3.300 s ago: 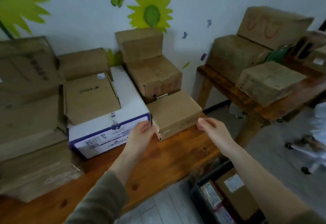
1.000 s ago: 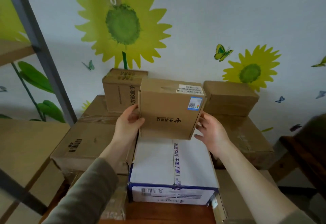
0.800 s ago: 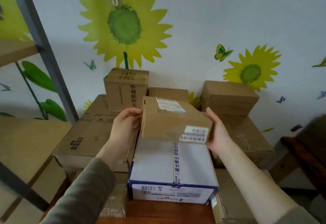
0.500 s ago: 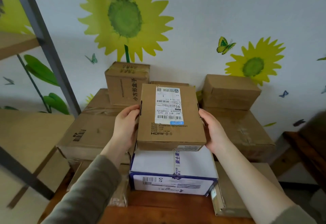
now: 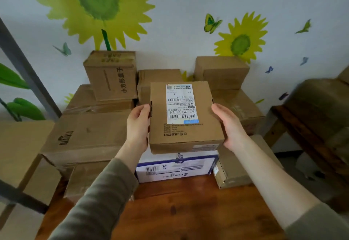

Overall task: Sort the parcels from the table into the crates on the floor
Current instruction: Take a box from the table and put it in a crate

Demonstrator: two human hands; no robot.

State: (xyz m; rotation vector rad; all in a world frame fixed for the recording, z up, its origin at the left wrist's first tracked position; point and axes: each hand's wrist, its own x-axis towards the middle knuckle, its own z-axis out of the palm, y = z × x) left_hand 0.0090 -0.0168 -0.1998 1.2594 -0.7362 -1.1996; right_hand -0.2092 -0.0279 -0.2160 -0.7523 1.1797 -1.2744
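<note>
A small brown cardboard parcel [image 5: 205,132] with a white shipping label on its upper face is held above the table, label toward me. My left hand [image 5: 138,126] grips its left side and my right hand [image 5: 229,126] cups its right side and lower corner. Under it lies a white box with blue trim [image 5: 175,168] on the wooden table [image 5: 179,209]. No crate is in view.
Several brown cardboard boxes are stacked against the wall: a tall one with black writing [image 5: 111,75], a big one on the left [image 5: 85,137], more on the right [image 5: 221,71]. A second wooden table with boxes [image 5: 311,126] stands at right. A grey shelf post [image 5: 24,71] rises at left.
I picked the small parcel off the stack and turned it over in both hands until its labelled face points at me. It has come slightly nearer and lower.
</note>
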